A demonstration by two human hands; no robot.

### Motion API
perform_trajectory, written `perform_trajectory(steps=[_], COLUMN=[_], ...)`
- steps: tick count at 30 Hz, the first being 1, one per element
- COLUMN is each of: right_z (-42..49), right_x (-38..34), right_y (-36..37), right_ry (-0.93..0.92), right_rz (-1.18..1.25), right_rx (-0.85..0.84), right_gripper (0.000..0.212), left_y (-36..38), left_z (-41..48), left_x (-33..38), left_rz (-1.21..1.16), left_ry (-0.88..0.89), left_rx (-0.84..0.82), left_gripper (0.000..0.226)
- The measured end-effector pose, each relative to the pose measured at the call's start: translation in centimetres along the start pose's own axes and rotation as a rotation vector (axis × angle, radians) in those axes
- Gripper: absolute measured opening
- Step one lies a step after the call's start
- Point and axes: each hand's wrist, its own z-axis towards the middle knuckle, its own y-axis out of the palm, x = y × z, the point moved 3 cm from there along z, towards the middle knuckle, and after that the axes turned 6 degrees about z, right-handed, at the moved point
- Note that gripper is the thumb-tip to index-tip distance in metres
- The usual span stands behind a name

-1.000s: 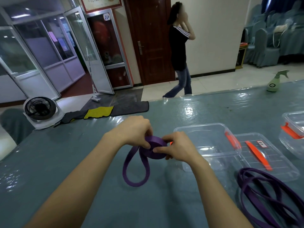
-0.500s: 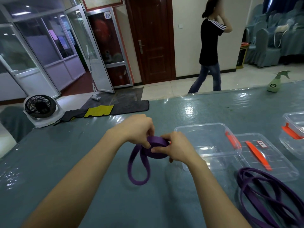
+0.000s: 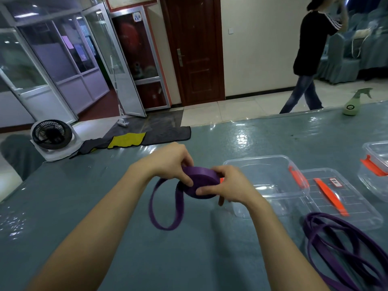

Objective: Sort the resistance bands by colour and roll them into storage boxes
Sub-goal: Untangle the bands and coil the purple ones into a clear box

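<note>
The purple resistance band [image 3: 199,183] sits between our two hands as a thick flat coil, held just above the table [image 3: 117,255] and just beside the left wall of the nearest clear storage box [image 3: 260,162]. Our left hand [image 3: 168,162] curls over the top and far edge of the coil, its thumb and fingers pinching the strip where it feeds in; our right hand [image 3: 231,187] grips the other side, thumb pressed on the near face and fingers wrapped behind. Compared with a second ago, the coil has grown fatter and the loose loop [image 3: 165,208] hanging from it has drawn up shorter, so we judge the rolling of this band to be nearly done, with only that last loop left to wind in. The box beside it holds nothing that we can see, so we take it as the place for this roll. Its lid [image 3: 361,208] with orange clips lies flat to the right, touching the box, and a second clear box [image 3: 375,162] stands at the right edge. Nearer to us on the right, a loose pile of purple bands [image 3: 346,250] waits unrolled, so much of the task remains. A green spray bottle [image 3: 352,103] stands at the far edge, and beyond it a person [image 3: 310,49] has walked further right.
</note>
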Motion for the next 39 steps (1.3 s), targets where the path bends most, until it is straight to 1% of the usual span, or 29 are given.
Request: perform_trajectory(steps=[1,2,3,5,6,8,10,12,14,16,18,20,21,23,25,26,29,32,34,36,37,38,39], right_z=[0.1,0.3,0.4,0.4,0.4,0.2,0.1,0.1,0.1,0.2,0.3,0.3,0.4,0.5,0.5,0.5,0.4,0.3,0.3,0.3,0.4,0.4,0.4], right_x=[0.0,0.0,0.1,0.4,0.6,0.9,1.2,1.4,1.4,1.4,1.3,1.4,1.6,2.0,2.6,3.0,3.9,4.7,5.1,5.3,5.4,5.4,5.5], right_y=[0.3,0.5,0.8,1.2,1.1,0.5,-0.2,-0.6,-0.6,-0.2,0.3,0.6,0.6,0.2,-0.3,-0.5,-0.6,-0.6,-1.0,-1.3,-1.4,-1.4,-1.3], right_ry=[0.009,0.016,0.015,0.000,-0.008,-0.010,0.005,0.016,0.018,0.028,0.022,0.002,-0.001,0.015,0.041,0.053,0.076,0.112,0.137,0.142,0.143,0.145,0.148], right_rz=[-0.063,-0.113,-0.154,-0.162,-0.132,-0.050,0.039,0.098,0.106,0.081,-0.017,-0.104,-0.129,-0.183,-0.224,-0.233,-0.282,-0.298,-0.307,-0.350,-0.354,-0.343,-0.335], right_rx=[0.000,-0.004,-0.015,-0.019,-0.004,0.029,0.044,0.043,0.021,0.002,0.001,0.025,0.044,0.068,0.072,0.071,0.059,0.067,0.085,0.076,0.071,0.067,0.064], right_gripper=[0.058,0.060,0.055,0.036,0.031,0.029,0.035,0.043,0.045,0.044,0.043,0.037,0.034,0.033,0.033,0.031,0.026,0.031,0.032,0.032,0.032,0.033,0.033], left_y=[0.0,0.0,0.1,0.2,0.1,-0.1,0.1,0.4,0.5,0.5,0.6,0.9,1.2,2.0,3.7,4.9,8.6,11.0,11.5,11.5,11.2,10.9,10.5], left_z=[0.2,0.5,0.7,1.0,0.9,0.5,-0.1,-0.5,-0.5,-0.2,-0.1,0.1,0.1,-0.5,-1.6,-2.2,-3.6,-4.6,-5.2,-5.8,-5.9,-6.1,-6.2], left_x=[0.5,1.1,1.5,1.6,1.4,0.6,-0.4,-0.9,-1.1,-1.1,-1.0,-1.2,-1.4,-2.4,-3.9,-4.4,-5.1,-5.2,-5.9,-6.9,-7.5,-8.0,-8.5], left_rz=[0.113,0.210,0.276,0.310,0.276,0.080,-0.182,-0.334,-0.348,-0.309,-0.261,-0.257,-0.282,-0.349,-0.370,-0.367,-0.437,-0.452,-0.445,-0.472,-0.529,-0.649,-0.833], left_ry=[0.014,0.028,0.040,0.052,0.051,0.036,0.021,0.001,-0.013,-0.015,-0.021,-0.029,-0.037,-0.080,-0.170,-0.227,-0.356,-0.397,-0.446,-0.483,-0.501,-0.521,-0.529], left_rx=[-0.002,0.003,0.011,0.039,0.056,0.056,0.015,-0.013,-0.019,-0.032,-0.047,-0.044,-0.031,0.010,0.025,0.018,-0.021,-0.071,-0.036,0.071,0.150,0.235,0.310], left_gripper=[0.036,0.038,0.039,0.039,0.040,0.038,0.035,0.034,0.032,0.030,0.030,0.032,0.035,0.049,0.062,0.064,0.051,0.044,0.034,0.028,0.031,0.036,0.043])
